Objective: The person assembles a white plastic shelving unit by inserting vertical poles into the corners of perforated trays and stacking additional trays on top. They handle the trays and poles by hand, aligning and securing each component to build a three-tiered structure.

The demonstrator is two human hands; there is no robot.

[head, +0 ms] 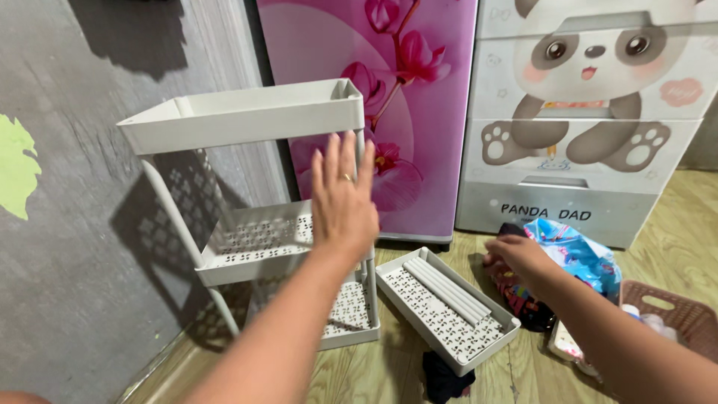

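Reaching forward, the left hand (342, 196) was raised with its fingers spread wide and the palm turned away, a ring on one finger. It held nothing and hovered just in front of the white three-tier shelf rack (254, 217), between the top tray (239, 116) and the middle tray (250, 243); I could not tell if the fingertips touched the corner post. The rack stood on the wooden floor (389, 374) against a grey wall (67, 247). The right hand (514, 254) was lower, loosely open and empty, above a pile of coloured cloth and bags (568, 258). Between both hands, a loose white tray (445, 310) lay on the floor with several white tubes (446, 288) inside. Behind it stood a pink flowered cabinet (419, 82) and a panda drawer chest (591, 112). A pink basket (673, 314) was at the right edge.
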